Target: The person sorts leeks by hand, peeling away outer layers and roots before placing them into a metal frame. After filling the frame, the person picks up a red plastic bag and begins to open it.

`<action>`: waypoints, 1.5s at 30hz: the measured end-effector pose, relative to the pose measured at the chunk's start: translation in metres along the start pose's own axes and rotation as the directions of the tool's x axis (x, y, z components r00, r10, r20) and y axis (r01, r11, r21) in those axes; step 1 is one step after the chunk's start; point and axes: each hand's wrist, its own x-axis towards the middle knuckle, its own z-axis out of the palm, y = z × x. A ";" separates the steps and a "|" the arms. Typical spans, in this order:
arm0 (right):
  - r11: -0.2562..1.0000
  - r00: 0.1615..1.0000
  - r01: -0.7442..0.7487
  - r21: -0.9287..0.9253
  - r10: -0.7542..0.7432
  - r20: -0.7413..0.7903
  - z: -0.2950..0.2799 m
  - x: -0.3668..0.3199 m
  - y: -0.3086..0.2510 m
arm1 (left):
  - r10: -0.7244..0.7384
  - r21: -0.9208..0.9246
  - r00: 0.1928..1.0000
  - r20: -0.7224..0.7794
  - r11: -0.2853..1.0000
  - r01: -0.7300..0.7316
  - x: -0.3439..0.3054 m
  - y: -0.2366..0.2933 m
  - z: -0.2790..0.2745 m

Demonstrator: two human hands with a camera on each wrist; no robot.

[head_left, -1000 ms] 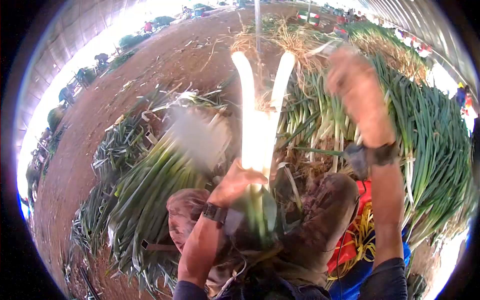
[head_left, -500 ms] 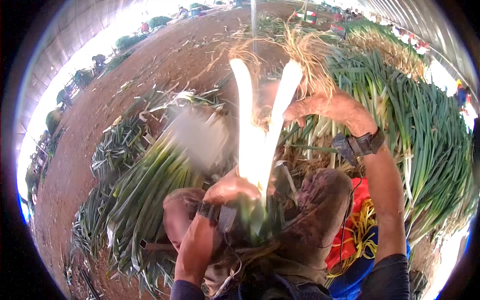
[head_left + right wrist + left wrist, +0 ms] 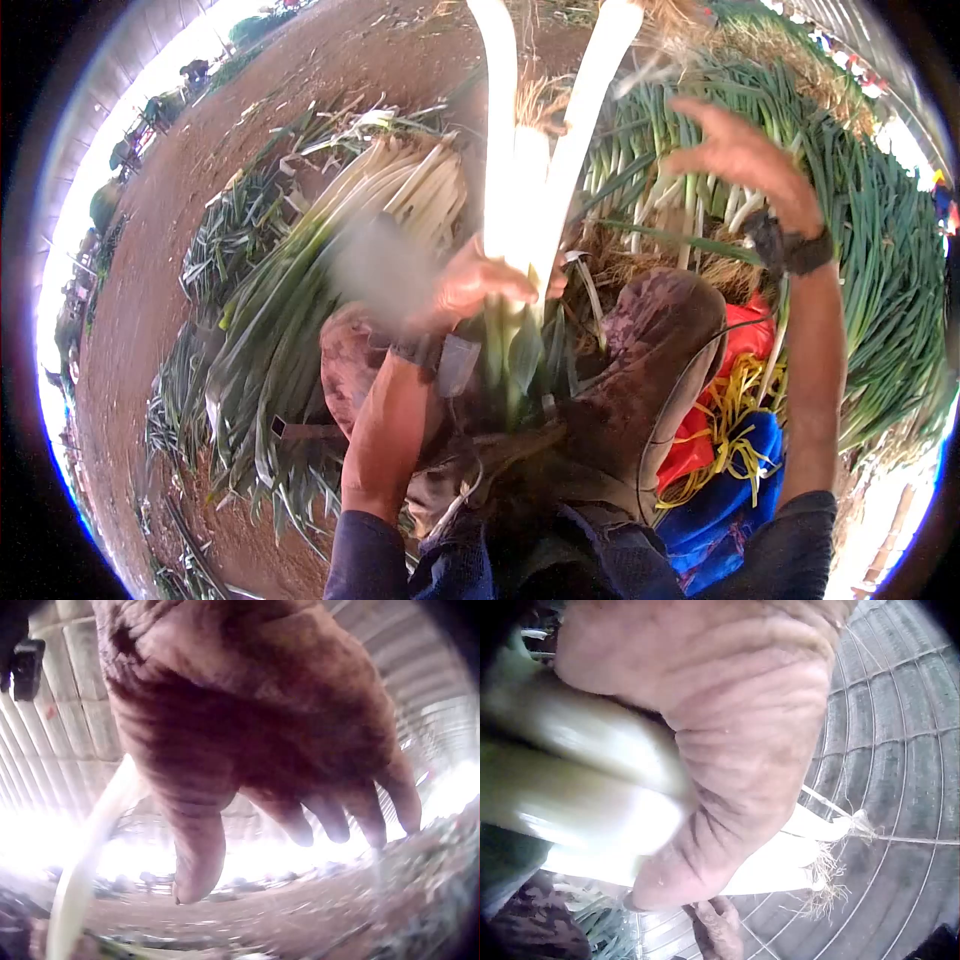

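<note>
Several thick white leeks [image 3: 500, 130] stand upright in front of the body, overexposed, their roots toward the top of the head view. My left hand [image 3: 475, 285] grips them low, where white turns green; in the left wrist view its thumb [image 3: 682, 877] wraps over the pale stalks [image 3: 607, 817]. To the right of the stalks, my right hand [image 3: 745, 160] is in the air with fingers spread, holding nothing. The right wrist view shows that hand [image 3: 255, 727] with fingers apart and a pale stalk [image 3: 82, 877] beside it.
A pile of trimmed leeks [image 3: 330, 240] lies left, and a large heap of leeks [image 3: 860, 260] right. Crossed legs [image 3: 660, 340] are below the hands. Yellow ties [image 3: 735, 430] lie on red and blue material [image 3: 745, 500] by the right knee. Bare soil [image 3: 150, 320] stretches left.
My right hand has come away from the root end of the right-hand stalk and moved right, fingers spread. The left hand keeps its grip; the stalks and hands appear higher in the head view.
</note>
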 end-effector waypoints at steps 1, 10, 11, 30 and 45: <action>0.994 0.988 0.032 0.105 -0.047 0.148 0.015 0.001 -0.006 | -0.007 -0.002 1.000 -0.005 1.000 0.007 0.007 -0.008 -0.008; 0.294 0.891 0.342 0.893 -0.402 -0.209 0.060 0.023 -0.074 | -0.195 0.187 0.908 -0.371 0.942 0.279 0.054 0.076 0.041; 0.434 0.899 0.368 0.823 -0.392 -0.195 0.055 0.024 -0.073 | -0.194 0.204 0.888 -0.416 0.932 0.299 0.056 0.080 0.040; 0.245 0.903 0.387 0.889 -0.297 -0.311 0.096 0.013 -0.076 | -0.161 0.199 0.932 -0.325 0.952 0.234 0.072 0.089 0.031; 0.064 0.869 0.406 0.912 -0.337 -0.363 0.081 0.013 -0.078 | -0.204 0.017 0.860 -0.468 0.971 0.240 0.052 0.081 0.054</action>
